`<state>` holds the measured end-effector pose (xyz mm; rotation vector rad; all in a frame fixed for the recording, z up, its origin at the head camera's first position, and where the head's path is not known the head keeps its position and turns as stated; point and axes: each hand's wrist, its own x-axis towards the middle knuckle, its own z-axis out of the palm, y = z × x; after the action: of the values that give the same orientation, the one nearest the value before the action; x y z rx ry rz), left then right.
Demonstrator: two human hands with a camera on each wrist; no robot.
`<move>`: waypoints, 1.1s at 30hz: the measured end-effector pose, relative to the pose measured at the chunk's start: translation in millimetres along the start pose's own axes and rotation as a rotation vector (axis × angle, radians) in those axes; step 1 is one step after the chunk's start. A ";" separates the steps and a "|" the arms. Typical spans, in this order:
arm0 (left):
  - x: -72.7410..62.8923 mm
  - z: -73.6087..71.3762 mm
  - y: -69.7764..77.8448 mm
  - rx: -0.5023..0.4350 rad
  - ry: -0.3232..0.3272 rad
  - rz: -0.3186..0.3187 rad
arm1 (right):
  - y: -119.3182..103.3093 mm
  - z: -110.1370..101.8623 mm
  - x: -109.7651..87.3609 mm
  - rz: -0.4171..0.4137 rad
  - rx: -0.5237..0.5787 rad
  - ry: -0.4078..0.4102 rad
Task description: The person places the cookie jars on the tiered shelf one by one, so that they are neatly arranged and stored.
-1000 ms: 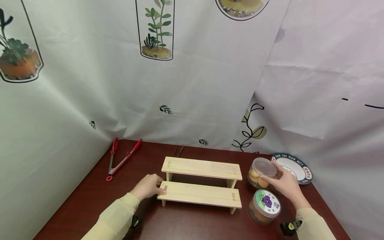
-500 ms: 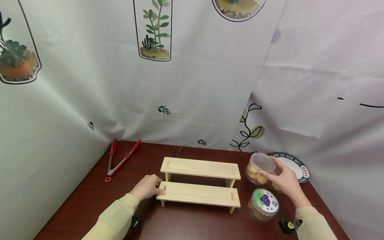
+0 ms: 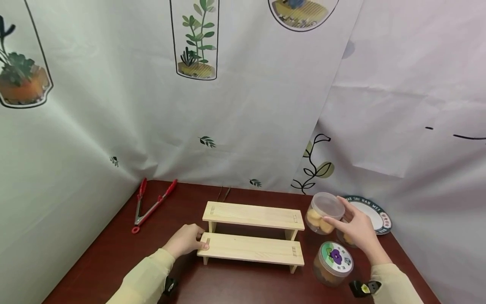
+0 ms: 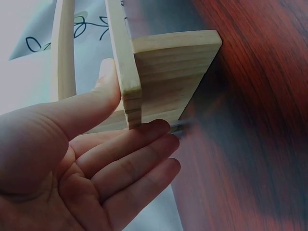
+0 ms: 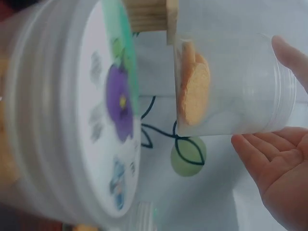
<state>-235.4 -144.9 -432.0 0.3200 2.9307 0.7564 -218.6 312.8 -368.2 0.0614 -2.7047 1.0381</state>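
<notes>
My left hand (image 3: 185, 240) pinches the left end of the lower board of a two-step wooden stand (image 3: 250, 248). In the left wrist view the thumb (image 4: 107, 79) lies on the board's top and the fingers sit beneath. A clear plastic jar (image 3: 318, 219) with round yellow biscuits (image 5: 196, 89) in its bottom is gripped by my right hand (image 3: 358, 230), beside the stand's right end. A second jar (image 3: 331, 270), its lid printed with a purple flower, stands in front. Partly hidden behind the right hand is another jar (image 3: 344, 238).
A white plate (image 3: 376, 216) with a dark green lettered rim lies at the back right. Red-handled tongs (image 3: 146, 217) lie spread at the back left. Thin tweezers (image 3: 225, 193) lie behind the stand. A printed cloth (image 3: 258, 105) hangs behind the table.
My right hand has lifted the biscuit jar slightly and carried it left toward the stand, uncovering more of the jar behind. The left hand keeps its hold on the stand.
</notes>
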 end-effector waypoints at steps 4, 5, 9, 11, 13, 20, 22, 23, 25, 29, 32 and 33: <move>-0.5 -0.7 0.8 -0.008 0.005 0.001 | -6.2 0.4 1.5 -0.010 0.003 0.004; -0.7 -0.5 1.0 -0.010 0.005 0.003 | -7.0 0.8 1.9 -0.012 0.008 0.003; 0.4 0.5 0.1 -0.012 0.011 0.012 | -10.3 2.2 5.2 -0.020 0.025 -0.003; 0.7 1.2 -1.0 -0.009 0.014 0.010 | -12.3 3.6 6.3 -0.035 0.038 -0.005; 0.9 1.6 -1.7 -0.004 0.016 0.008 | -13.4 5.6 7.7 -0.046 0.049 -0.005; 1.2 2.0 -1.5 0.001 0.003 0.009 | -14.6 14.8 9.9 -0.066 0.099 -0.012; 0.9 2.3 -2.1 0.003 0.001 0.006 | -15.4 18.3 10.7 -0.070 0.102 -0.020; 0.8 2.5 -2.3 0.002 0.004 0.005 | -16.0 20.0 11.3 -0.071 0.106 -0.022; 0.5 2.8 -2.6 -0.002 0.007 0.005 | -17.3 23.4 12.6 -0.074 0.112 -0.025; 0.1 2.8 -2.4 -0.006 0.016 0.008 | -21.1 29.1 15.6 -0.080 0.107 -0.023; 0.2 2.6 -2.1 -0.010 0.022 0.009 | -25.1 32.7 17.1 -0.085 0.121 -0.025; 0.3 2.5 -2.0 -0.011 0.022 0.009 | -26.7 33.8 17.4 -0.086 0.134 -0.029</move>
<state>-235.7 -145.4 -435.2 0.3268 2.9465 0.7822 -239.2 271.3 -370.8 0.2163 -2.6286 1.1990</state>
